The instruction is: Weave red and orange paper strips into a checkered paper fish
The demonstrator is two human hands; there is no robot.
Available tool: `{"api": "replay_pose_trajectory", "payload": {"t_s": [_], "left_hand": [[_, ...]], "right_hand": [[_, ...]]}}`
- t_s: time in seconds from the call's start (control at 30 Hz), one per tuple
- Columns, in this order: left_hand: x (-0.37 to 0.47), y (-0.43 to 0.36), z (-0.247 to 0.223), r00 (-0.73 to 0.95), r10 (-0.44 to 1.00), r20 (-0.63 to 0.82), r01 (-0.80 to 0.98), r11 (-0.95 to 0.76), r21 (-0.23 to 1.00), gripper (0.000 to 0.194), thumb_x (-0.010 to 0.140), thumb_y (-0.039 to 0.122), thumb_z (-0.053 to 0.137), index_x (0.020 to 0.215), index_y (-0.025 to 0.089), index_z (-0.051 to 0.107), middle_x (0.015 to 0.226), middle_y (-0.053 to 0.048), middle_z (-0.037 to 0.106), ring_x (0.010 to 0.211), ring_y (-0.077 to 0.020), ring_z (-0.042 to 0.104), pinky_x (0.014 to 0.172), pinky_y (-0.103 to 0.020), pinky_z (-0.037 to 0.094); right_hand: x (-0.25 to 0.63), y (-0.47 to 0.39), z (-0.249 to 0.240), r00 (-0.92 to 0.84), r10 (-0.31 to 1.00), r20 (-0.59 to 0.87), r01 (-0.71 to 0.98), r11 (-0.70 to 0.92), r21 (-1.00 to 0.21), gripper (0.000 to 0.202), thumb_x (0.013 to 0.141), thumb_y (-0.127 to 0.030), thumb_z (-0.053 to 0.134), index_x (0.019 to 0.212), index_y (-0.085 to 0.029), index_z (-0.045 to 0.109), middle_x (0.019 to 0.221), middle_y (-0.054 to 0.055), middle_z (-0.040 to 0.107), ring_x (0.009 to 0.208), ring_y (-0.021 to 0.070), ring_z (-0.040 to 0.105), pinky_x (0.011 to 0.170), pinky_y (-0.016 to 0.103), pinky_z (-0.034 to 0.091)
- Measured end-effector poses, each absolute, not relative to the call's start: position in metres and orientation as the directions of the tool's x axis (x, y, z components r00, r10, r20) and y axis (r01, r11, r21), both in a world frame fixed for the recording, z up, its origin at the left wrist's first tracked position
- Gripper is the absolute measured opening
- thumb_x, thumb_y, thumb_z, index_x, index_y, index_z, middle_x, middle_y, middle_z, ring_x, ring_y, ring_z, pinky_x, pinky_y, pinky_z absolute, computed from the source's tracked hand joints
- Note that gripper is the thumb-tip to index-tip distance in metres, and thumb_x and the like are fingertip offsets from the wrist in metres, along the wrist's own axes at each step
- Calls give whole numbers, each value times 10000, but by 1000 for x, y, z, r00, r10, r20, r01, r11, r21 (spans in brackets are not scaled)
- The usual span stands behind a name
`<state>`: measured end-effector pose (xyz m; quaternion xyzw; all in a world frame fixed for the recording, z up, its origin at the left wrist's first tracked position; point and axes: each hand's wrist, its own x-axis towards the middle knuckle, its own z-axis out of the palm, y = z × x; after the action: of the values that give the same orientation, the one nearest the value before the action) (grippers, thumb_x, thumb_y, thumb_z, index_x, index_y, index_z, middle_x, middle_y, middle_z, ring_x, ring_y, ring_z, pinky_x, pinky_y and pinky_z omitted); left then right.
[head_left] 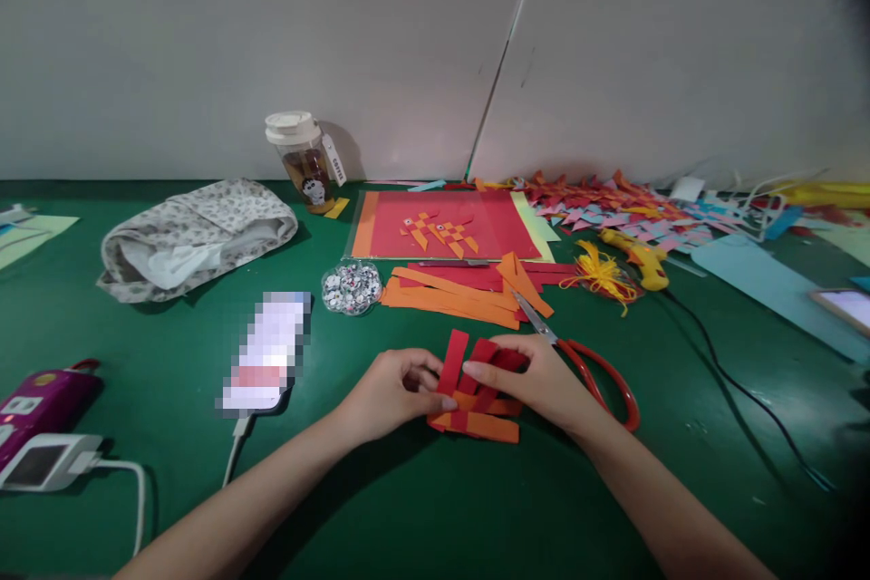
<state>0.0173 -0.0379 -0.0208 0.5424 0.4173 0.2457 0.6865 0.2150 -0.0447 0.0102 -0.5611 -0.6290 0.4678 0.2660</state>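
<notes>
Between my hands, just above the green table, is a small weave of red and orange paper strips [486,426]. My left hand [391,394] pinches its left edge, thumb on top where the strips cross. My right hand [536,381] grips the red strips on the other side, its thumb over an upright one; the fingers behind are partly hidden. Scissors with red handles [588,362] lie beside my right hand, blades pointing away. Behind the weave are loose orange strips [449,304] and red strips [441,274].
Two woven paper fish [441,231] lie on a red sheet at the back. A clear dish of googly eyes [352,288], yellow string [598,276] and a corded yellow glue gun [639,258] are around. A phone [268,353], a fabric pouch [197,240] and a cup [303,163] stand left.
</notes>
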Motion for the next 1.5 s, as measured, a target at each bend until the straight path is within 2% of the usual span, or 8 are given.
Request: {"api": "replay_pose_trajectory", "payload": {"t_s": [0.13,0.33,0.4,0.6,0.87,1.03,1.3,1.5], "left_hand": [[18,-40,-23,561,778,-283,101,275,956,284,615,310,770,780,152,602,649,12,617,568,-94,542,561,-201,406],[21,-42,-26,572,773,-276,92,274,957,286,622,311,766,774,147,589,647,19,603,564,-90,533,557,-202,400],[22,-42,-25,574,774,-269,87,269,959,278,631,311,761,769,143,588,656,19,598,578,-94,536,568,-206,404],[21,-41,-26,580,788,-208,42,226,973,200,729,290,683,863,152,626,780,-8,634,703,-118,579,657,-227,432],[20,-40,-31,578,773,-263,77,269,960,273,685,255,714,927,157,635,717,-3,657,601,-99,561,598,-218,413],[19,-39,-30,588,777,-225,47,244,969,245,667,173,712,897,156,631,755,2,649,662,-106,582,659,-232,435],[16,-36,-25,481,863,-157,-45,203,978,316,682,180,709,982,165,614,826,-29,651,724,-129,604,701,-272,469],[6,-24,-15,346,927,-148,-127,202,971,235,720,253,707,931,166,648,847,-33,653,810,-139,609,756,-262,477]], "right_hand": [[213,-45,9,-250,938,-241,453,-107,-885,289,661,-432,708,757,-164,662,696,2,658,639,153,574,552,236,435],[208,-44,5,-240,951,-196,405,-85,-910,424,648,-404,720,997,-180,628,895,34,681,787,193,623,668,284,499],[206,-44,5,-201,966,-161,395,-70,-916,444,640,-366,728,1034,-204,601,881,15,674,771,182,627,666,282,506],[205,-45,3,-78,995,-58,377,-24,-926,386,662,-304,713,1011,-237,563,872,6,668,728,169,633,651,283,519],[204,-46,1,36,999,-12,309,-22,-951,379,649,-324,736,967,-231,552,758,-3,664,673,173,636,604,282,525],[203,-47,-2,60,998,31,318,11,-948,355,658,-340,730,950,-231,559,824,14,654,707,176,628,630,287,524],[210,-44,-5,145,989,12,176,-14,-984,406,645,-338,754,971,-258,527,792,-13,617,681,161,612,602,271,518],[211,-40,-7,80,975,-207,-78,-201,-977,498,602,-323,790,1003,-244,506,729,-19,662,650,165,644,606,285,535]]}}
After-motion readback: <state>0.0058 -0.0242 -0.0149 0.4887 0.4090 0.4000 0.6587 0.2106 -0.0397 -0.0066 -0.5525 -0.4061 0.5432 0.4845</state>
